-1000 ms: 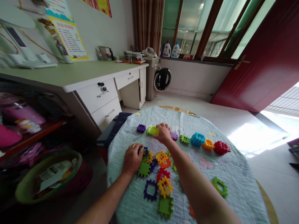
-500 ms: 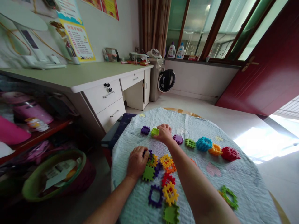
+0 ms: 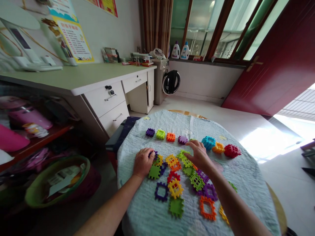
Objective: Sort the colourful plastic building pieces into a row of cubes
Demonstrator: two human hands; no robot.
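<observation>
My left hand (image 3: 143, 163) rests on the cloth at the left with curled fingers. A dark purple interlocking tile (image 3: 154, 155) lies at its thumb and fingertips, partly covered. Beside it are a yellow tile (image 3: 159, 160) and a solid green tile (image 3: 154, 172). My right hand (image 3: 199, 154) is over the middle of the table, fingers apart and holding nothing visible. Its thumb is near the lime green tiles (image 3: 184, 158). Beyond the hands, a row holds a purple block (image 3: 150, 132), a lime block (image 3: 160, 134), an orange block (image 3: 170, 137) and a violet block (image 3: 182, 140).
Further right in the row are blue (image 3: 208, 143), yellow (image 3: 218, 147) and red (image 3: 232, 150) tile groups. Loose tiles, including an orange frame (image 3: 207, 208), lie nearer on the cloth (image 3: 145, 213). A desk (image 3: 98, 73) and a basket (image 3: 31, 198) stand left.
My right hand has moved from the lime block in the row to the right and nearer, its fingers now spread. The orange block is uncovered. My left hand stays by the purple tile.
</observation>
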